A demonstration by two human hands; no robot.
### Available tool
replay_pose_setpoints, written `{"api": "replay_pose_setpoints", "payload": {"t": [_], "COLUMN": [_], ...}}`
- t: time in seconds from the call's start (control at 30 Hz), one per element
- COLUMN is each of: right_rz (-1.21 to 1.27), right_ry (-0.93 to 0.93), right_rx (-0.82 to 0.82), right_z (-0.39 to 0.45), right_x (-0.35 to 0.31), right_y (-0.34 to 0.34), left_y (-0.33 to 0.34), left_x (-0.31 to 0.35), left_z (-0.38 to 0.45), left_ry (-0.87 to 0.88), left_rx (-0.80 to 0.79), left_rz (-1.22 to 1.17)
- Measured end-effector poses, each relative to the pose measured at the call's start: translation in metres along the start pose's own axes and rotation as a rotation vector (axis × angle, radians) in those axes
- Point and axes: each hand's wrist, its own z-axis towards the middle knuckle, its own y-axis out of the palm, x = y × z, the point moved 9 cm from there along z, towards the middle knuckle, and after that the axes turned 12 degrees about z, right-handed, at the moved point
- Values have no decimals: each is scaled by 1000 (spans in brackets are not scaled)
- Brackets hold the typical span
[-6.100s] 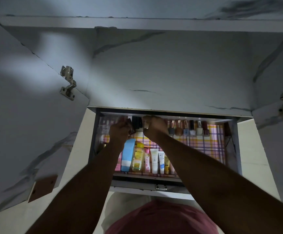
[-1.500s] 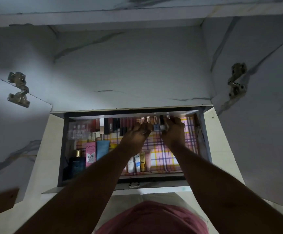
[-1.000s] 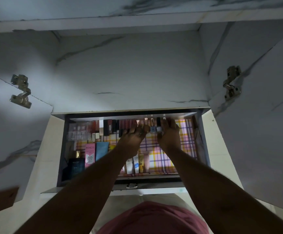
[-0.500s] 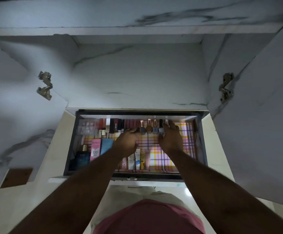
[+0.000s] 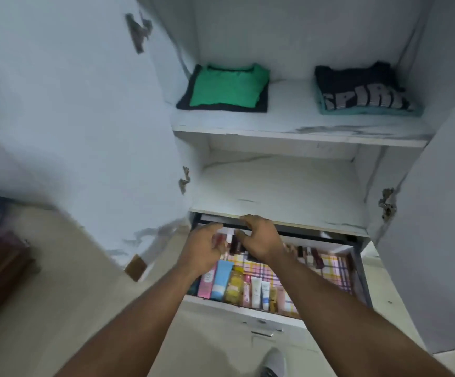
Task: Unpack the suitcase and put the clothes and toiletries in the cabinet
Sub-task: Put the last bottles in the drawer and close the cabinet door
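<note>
White marble-look panels line the open cabinet (image 5: 288, 183) before me. Both my hands hover over the pulled-out drawer (image 5: 248, 308): my left hand (image 5: 204, 248) has loose fingers holding nothing, and my right hand (image 5: 259, 240), just beside it, has its fingers bent above the back row of small bottles (image 5: 309, 254); whether it touches any I cannot tell. Nearer the drawer's front lie the tubes (image 5: 256, 289). On the shelf well above the drawer sit a folded green shirt (image 5: 227, 89) and a dark printed shirt (image 5: 362, 89).
</note>
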Motion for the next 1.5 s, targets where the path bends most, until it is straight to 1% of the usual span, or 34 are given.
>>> {"api": "replay_pose_setpoints", "payload": {"t": [0.1, 0.3, 0.47, 0.53, 0.57, 0.6, 0.7, 0.73, 0.77, 0.87, 1.03, 1.13, 1.17, 1.27, 1.37, 1.43, 1.5], "right_rz": [68, 224, 317, 357, 371, 384, 421, 427, 435, 494, 636, 683, 686, 669, 620, 609, 645], "right_ry": [-141, -282, -392, -427, -438, -446, -466, -467, -459, -431, -395, -409, -425, -439, -393, -359, -346], "right_rx": [-3, -8, 18, 45, 55, 60, 41, 30, 21, 34, 164, 258, 276, 355, 435, 469, 495], "right_z": [-7, -34, -51, -58, -61, -64, -72, -74, -75, -80, -91, -96, -97, -96, -77, -63, -52], "right_x": [-78, -204, -281, -304, -314, -322, -340, -343, -343, -332, -289, -260, -253, -230, -202, -187, -178], "right_y": [18, 52, 64, 66, 66, 67, 71, 72, 72, 63, 20, -19, -32, -74, -110, -133, -156], "left_y": [-75, -207, -279, -298, -304, -308, -301, -297, -295, -288, -263, -235, -228, -219, -209, -208, -205], "left_x": [-15, -37, -50, -57, -59, -59, -57, -55, -55, -51, -8, 28, 41, 81, 115, 132, 145], "left_z": [-36, -115, -172, -180, -180, -177, -155, -151, -148, -149, -143, -125, -118, -95, -59, -37, -13], "left_ry": [-41, -184, -265, -304, -305, -305, -278, -274, -274, -285, -177, -181, -179, -149, -128, -116, -103], "left_rx": [160, 508, 805, 871, 862, 817, 549, 496, 479, 516, 573, 529, 521, 554, 476, 484, 492], "left_rz": [-4, -37, -50, -81, -125, -195, -532, -627, -696, -818, -922, -926, -888, -668, -602, -512, -477]}}
